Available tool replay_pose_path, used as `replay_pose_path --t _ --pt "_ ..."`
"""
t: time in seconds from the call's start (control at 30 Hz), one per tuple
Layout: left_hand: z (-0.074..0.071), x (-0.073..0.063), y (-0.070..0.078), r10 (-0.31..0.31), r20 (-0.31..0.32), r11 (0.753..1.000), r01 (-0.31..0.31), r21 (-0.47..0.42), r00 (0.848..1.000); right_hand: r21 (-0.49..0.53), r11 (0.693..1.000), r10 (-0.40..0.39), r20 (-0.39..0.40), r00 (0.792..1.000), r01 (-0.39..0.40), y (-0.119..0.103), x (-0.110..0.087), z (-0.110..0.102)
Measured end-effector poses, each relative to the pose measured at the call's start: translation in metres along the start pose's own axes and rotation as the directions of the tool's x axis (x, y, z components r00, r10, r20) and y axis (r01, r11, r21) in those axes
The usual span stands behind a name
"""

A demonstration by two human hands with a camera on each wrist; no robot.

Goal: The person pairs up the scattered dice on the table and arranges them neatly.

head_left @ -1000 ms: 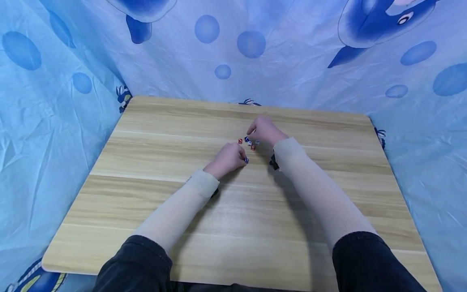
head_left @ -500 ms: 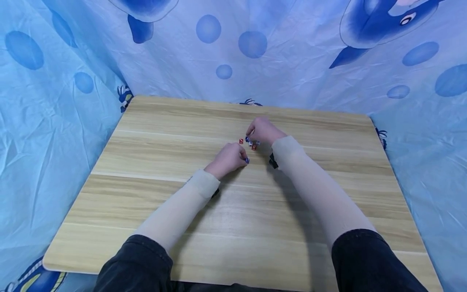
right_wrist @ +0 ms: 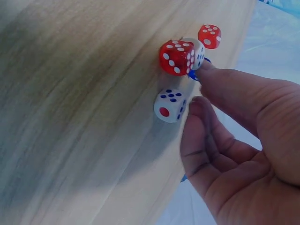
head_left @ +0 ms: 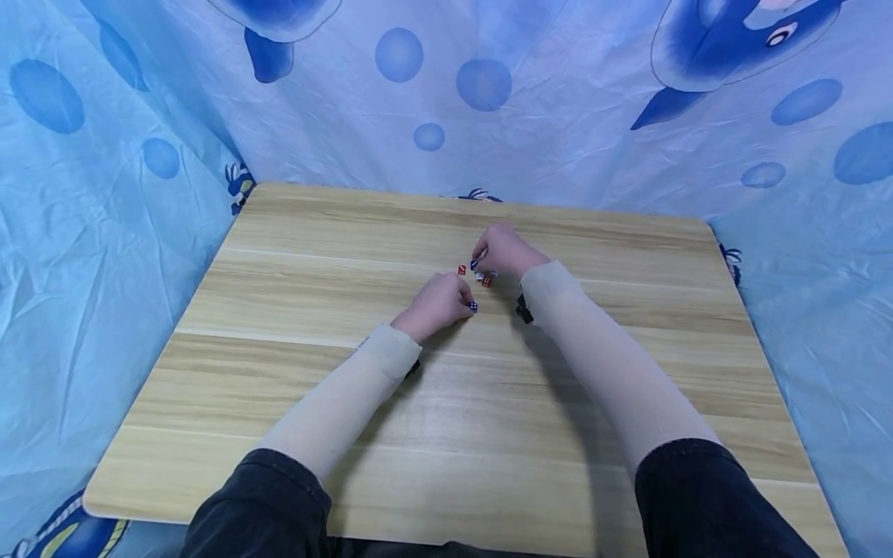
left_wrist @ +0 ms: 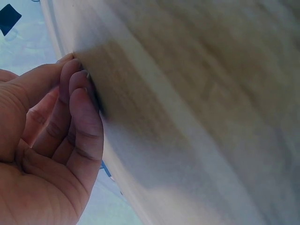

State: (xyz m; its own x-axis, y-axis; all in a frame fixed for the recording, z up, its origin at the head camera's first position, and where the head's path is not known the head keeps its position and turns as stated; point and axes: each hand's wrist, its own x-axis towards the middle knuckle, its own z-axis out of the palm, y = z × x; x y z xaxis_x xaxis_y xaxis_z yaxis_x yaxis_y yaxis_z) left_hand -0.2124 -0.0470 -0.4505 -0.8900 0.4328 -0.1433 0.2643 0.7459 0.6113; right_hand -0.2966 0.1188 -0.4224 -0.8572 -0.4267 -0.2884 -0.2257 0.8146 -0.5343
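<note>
In the head view my left hand (head_left: 434, 304) pinches a blue die (head_left: 473, 307) with white pips, low over the wooden table (head_left: 446, 434). The left wrist view shows those fingers (left_wrist: 86, 119) curled together, and the die is hidden behind them. Farther back, my right hand (head_left: 508, 252) reaches down with thumb and finger on a second blue die (head_left: 474, 265). From the right wrist, only blue slivers of that die (right_wrist: 193, 75) show around the thumb tip. Close by lie a red die (right_wrist: 176, 57), a white die (right_wrist: 169, 106) and another white die (right_wrist: 196, 49) partly covered.
A second red die (head_left: 462, 270) sits just left of the group. Behind the table's far edge hangs a blue curtain (head_left: 314, 132) with printed bubbles and dolphins, which also runs down both sides. Both forearms cross the table from its front edge.
My right fingertips have come down onto the second blue die, which has shifted slightly. A white die beside it has moved a little toward the red die. My left hand holds still.
</note>
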Motion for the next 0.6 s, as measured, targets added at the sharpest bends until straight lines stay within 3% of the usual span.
replay_pose_path --t 0.6 --pt "0.0008 -0.0001 -0.0002 -0.004 -0.006 1.000 0.004 0.002 1.000 0.043 0.998 -0.041 -0.031 0.999 0.042 0.0070 0.0032 0.0055"
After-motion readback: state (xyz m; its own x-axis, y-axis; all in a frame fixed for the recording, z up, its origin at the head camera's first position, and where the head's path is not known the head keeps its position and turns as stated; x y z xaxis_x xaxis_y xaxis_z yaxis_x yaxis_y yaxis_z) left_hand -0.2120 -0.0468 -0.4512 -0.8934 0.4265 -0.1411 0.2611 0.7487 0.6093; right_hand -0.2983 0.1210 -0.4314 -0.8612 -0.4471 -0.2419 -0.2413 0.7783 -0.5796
